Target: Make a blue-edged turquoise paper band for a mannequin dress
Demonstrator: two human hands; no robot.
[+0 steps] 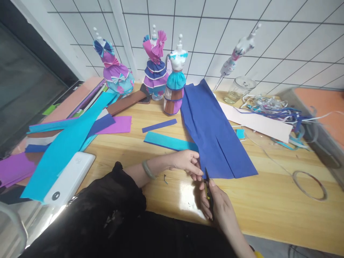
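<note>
A large dark blue fabric sheet [215,136] lies on the table, with a long slit or fold running up from its near edge. My left hand [188,163] pinches this sheet at its near left corner. In my right hand [219,200] is a small pair of black and yellow thread snips [206,186], gripped with the fingers wrapped around it. Their dark tips touch or overlap the blue edge, close beside my left fingertips. A turquoise fabric strip [169,141] with a blue edge runs up to the sheet's left side, and a narrow blue strip [159,125] lies behind it.
Small dress forms in layered outfits [176,80] stand at the back, one bare form [239,52] leaning by a glass jar [240,89]. Fabric strips [67,143] and a white phone-like device [70,177] lie left. Right are tangled scraps [271,107], a pale strip [258,122] and a ring [309,184].
</note>
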